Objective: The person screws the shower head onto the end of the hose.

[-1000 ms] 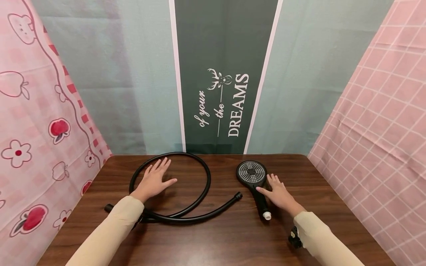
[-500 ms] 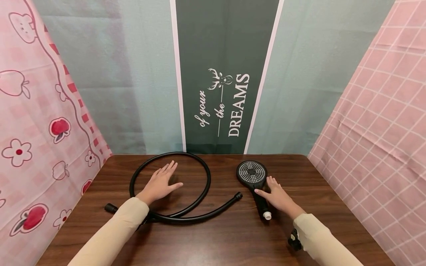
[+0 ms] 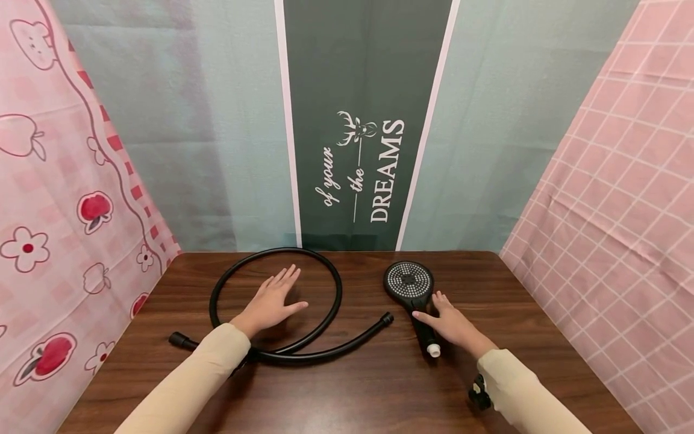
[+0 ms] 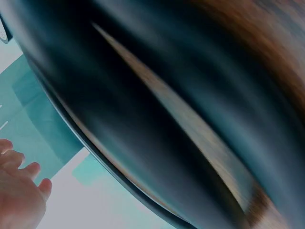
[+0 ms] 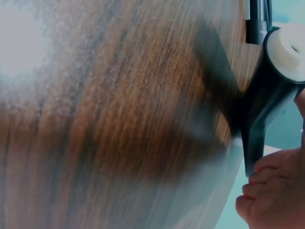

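A black shower hose [image 3: 340, 283] lies in a loop on the left of the table. Over the inside of that loop my left hand [image 3: 269, 305] hovers with straight, spread fingers; its forearm crosses the hose. In the left wrist view the hose [image 4: 143, 129] fills the foreground, blurred, with the left hand [image 4: 19, 195] at the lower left. On the right lies a black shower head [image 3: 408, 281], spray face up, its white threaded end toward me. My right hand [image 3: 454, 323] is beside its handle, thumb reaching over it, fingers extended. The right wrist view shows the white connector [image 5: 288, 50] up close.
One hose end [image 3: 387, 319] points toward the shower head; the other end [image 3: 176, 339] lies at the left. The brown wooden table [image 3: 347, 392] is bordered by a pink fruit-print cloth, a grey-green backdrop [image 3: 238, 120] and a pink checked cloth [image 3: 612, 199].
My left hand has shifted to the right and slightly toward me over the hose loop. My right hand has edged slightly left and nearer me, its thumb further over the handle. Hose and shower head stay put.
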Action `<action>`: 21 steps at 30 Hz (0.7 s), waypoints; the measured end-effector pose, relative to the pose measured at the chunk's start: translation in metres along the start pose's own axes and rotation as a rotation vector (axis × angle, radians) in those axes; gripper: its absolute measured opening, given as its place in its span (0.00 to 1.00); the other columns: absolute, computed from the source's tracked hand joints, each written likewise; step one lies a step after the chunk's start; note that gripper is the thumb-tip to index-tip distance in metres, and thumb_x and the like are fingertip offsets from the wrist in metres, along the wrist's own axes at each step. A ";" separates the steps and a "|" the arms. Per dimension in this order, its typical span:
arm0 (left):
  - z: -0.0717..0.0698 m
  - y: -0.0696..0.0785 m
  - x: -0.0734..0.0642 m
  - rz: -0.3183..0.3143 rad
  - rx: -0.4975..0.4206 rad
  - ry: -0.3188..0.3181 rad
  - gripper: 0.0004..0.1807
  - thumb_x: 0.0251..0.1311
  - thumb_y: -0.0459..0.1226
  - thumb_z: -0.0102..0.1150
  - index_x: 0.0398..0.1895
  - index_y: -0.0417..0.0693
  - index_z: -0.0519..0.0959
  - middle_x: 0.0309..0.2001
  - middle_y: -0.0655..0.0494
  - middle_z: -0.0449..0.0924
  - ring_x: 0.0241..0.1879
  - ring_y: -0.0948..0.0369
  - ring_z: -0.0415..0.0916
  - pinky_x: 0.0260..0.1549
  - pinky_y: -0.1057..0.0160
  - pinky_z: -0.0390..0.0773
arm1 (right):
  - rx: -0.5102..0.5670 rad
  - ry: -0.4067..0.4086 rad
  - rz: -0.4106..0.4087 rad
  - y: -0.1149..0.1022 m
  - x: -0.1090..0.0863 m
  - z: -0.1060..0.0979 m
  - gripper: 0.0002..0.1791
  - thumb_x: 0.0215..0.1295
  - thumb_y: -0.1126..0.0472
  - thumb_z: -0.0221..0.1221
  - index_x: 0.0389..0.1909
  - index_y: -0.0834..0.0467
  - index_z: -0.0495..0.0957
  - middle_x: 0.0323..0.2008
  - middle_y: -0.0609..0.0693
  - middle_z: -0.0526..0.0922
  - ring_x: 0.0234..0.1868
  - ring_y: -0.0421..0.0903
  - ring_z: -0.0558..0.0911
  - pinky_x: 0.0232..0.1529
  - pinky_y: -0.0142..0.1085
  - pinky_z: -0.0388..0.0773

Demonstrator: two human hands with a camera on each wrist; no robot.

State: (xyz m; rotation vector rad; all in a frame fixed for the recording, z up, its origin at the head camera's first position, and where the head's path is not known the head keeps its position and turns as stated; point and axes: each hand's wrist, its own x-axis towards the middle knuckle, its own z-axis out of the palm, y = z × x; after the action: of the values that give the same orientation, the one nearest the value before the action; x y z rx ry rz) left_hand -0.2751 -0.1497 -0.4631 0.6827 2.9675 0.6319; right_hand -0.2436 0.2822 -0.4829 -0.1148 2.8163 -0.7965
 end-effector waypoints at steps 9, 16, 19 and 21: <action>0.007 0.011 0.002 0.023 -0.039 0.000 0.45 0.67 0.54 0.57 0.79 0.45 0.50 0.80 0.45 0.46 0.79 0.46 0.44 0.73 0.38 0.45 | 0.008 -0.048 0.020 -0.008 -0.005 0.002 0.56 0.67 0.31 0.52 0.74 0.74 0.48 0.76 0.73 0.43 0.75 0.71 0.49 0.70 0.64 0.54; 0.012 0.021 0.003 0.035 -0.072 -0.002 0.45 0.66 0.53 0.59 0.79 0.44 0.52 0.80 0.44 0.47 0.79 0.46 0.46 0.74 0.39 0.47 | 0.002 -0.051 0.010 -0.012 -0.005 0.002 0.53 0.69 0.33 0.51 0.74 0.75 0.50 0.75 0.74 0.45 0.75 0.72 0.51 0.69 0.64 0.55; 0.013 0.024 0.003 0.033 -0.074 -0.015 0.45 0.66 0.53 0.59 0.79 0.45 0.52 0.80 0.45 0.47 0.79 0.47 0.45 0.74 0.40 0.47 | 0.001 -0.052 0.010 -0.013 -0.006 0.002 0.52 0.70 0.34 0.51 0.73 0.75 0.50 0.75 0.74 0.45 0.75 0.72 0.52 0.69 0.64 0.56; 0.014 0.026 0.004 0.030 -0.079 -0.024 0.45 0.66 0.53 0.59 0.79 0.46 0.51 0.80 0.46 0.46 0.79 0.48 0.45 0.74 0.40 0.47 | -0.001 -0.050 0.011 -0.014 -0.006 0.002 0.52 0.70 0.35 0.51 0.73 0.75 0.51 0.75 0.74 0.46 0.74 0.72 0.53 0.69 0.64 0.57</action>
State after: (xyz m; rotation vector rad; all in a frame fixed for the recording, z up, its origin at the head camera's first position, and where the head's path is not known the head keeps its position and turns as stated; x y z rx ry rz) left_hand -0.2660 -0.1209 -0.4657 0.7237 2.8981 0.7335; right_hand -0.2367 0.2704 -0.4764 -0.1171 2.7675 -0.7792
